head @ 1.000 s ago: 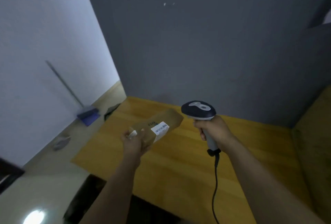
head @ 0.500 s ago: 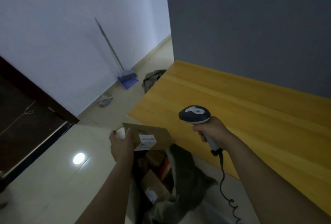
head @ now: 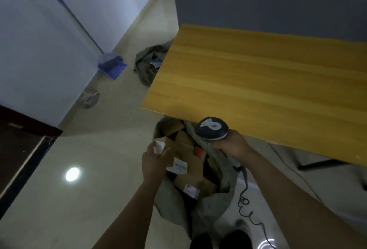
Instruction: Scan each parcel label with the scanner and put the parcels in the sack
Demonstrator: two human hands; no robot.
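Parcel (head: 174, 149) held label-up over open mouth of sack (head: 222, 203) on floor, by near-left corner of table (head: 258, 79) | left hand (head: 154, 161): arm stretched forward and down, fingers and thumb clamped on parcel's left end | right hand (head: 234, 146): fist wrapped round scanner (head: 211, 128) handle, head up, just right of sack mouth
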